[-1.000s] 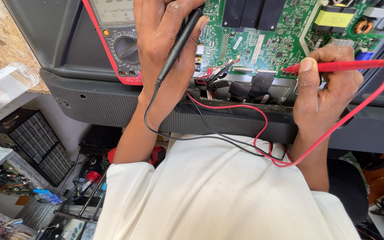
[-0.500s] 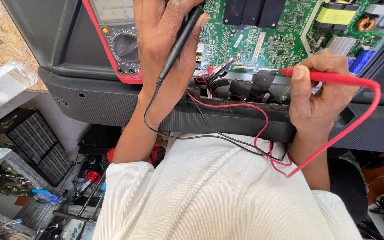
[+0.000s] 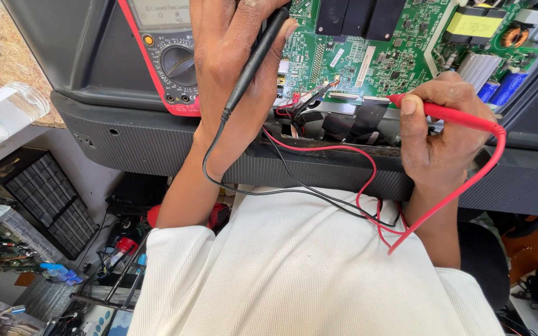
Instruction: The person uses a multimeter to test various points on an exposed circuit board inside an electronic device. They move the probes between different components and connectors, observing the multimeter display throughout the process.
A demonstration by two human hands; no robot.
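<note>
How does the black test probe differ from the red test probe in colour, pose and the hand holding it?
The black test probe is black, while the red test probe is red. The black one slants steeply in the left hand; the red one lies almost level in the right hand, pointing left. Both trail thin leads and are near the green circuit board.

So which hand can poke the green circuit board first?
Probably right: the right hand aims the slim red plastic probe at the green circuit board edge; the left hand hides its black probe tip.
</note>
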